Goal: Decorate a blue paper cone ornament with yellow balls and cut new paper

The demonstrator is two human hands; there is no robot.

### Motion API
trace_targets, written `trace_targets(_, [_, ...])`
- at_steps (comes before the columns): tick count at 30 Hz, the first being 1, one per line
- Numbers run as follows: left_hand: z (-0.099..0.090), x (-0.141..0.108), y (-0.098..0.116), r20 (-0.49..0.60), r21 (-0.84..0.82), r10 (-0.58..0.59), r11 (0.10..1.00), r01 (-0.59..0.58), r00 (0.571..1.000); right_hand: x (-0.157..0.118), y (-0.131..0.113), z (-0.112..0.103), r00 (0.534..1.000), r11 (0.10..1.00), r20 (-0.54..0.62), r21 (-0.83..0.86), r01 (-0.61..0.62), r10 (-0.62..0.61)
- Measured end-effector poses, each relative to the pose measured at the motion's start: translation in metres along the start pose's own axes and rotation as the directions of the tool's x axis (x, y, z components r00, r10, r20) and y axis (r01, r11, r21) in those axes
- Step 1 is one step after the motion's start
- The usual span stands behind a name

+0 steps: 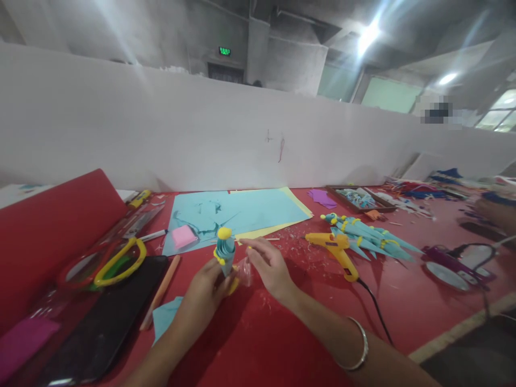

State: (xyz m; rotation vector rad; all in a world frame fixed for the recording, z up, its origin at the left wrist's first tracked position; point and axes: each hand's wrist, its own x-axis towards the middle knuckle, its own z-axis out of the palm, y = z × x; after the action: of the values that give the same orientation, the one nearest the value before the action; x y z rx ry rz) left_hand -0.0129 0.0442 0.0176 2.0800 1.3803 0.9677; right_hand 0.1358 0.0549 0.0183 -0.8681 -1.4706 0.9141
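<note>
My left hand (207, 285) is closed round a rolled blue paper piece (226, 252) that stands upright, with a yellow ball (224, 233) at its top and small yellow bits along its side. Just right of it, my right hand (268, 263) has its thumb and forefinger pinched near a tiny yellow bit (249, 250). A clear plastic bag (244, 271) lies between the two hands, partly hidden. To the right rests a yellow glue gun (332, 248), its nozzle pointing left. Behind it lie several blue paper cones (366, 236) with yellow trim.
Blue paper sheets (258, 209) lie behind my hands, with a pink pad (184, 236) at their corner. On the left are yellow-handled scissors (121, 263), a black tray (105, 322) and an orange stick (161, 293). A tray of scraps (358, 198) and a purple device (459, 266) sit at right.
</note>
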Motion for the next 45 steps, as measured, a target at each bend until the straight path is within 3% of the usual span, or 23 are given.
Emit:
trace_targets(7, [0.004, 0.0, -0.006, 0.064, -0.012, 0.09, 0.996, -0.089, 0.994, -0.005, -0.006, 0.003, 0.982, 0.995, 0.158, 0.004, 0.102, -0.102])
trace_targets(13, [0.009, -0.003, -0.015, 0.096, -0.003, 0.099, 0.995, -0.099, 0.991, -0.005, -0.008, 0.003, 0.985, 0.994, 0.14, -0.02, 0.104, -0.1])
trace_targets(19, [0.006, -0.004, -0.011, 0.144, -0.023, 0.107, 0.994, -0.104, 0.984, -0.005, -0.011, 0.003, 0.98, 0.99, 0.146, -0.015, 0.14, -0.137])
trace_targets(29, [0.004, -0.004, -0.004, 0.074, -0.097, 0.12, 0.989, -0.113, 0.99, -0.007, -0.018, 0.004, 0.978, 0.987, 0.146, -0.046, 0.157, -0.149])
trace_targets(36, [0.002, -0.006, 0.008, 0.1, -0.184, 0.045, 0.983, -0.026, 0.994, -0.008, -0.011, 0.004, 0.978, 0.988, 0.142, 0.012, 0.155, -0.155])
trace_targets(39, [0.002, -0.007, 0.008, 0.133, -0.205, -0.041, 0.976, 0.068, 0.99, -0.006, -0.008, 0.003, 0.982, 0.988, 0.118, 0.062, 0.14, -0.146])
trace_targets(45, [0.0, -0.008, 0.009, 0.128, -0.205, -0.17, 0.959, 0.194, 0.977, 0.001, -0.006, 0.0, 0.992, 0.997, -0.122, 0.071, -0.032, 0.041])
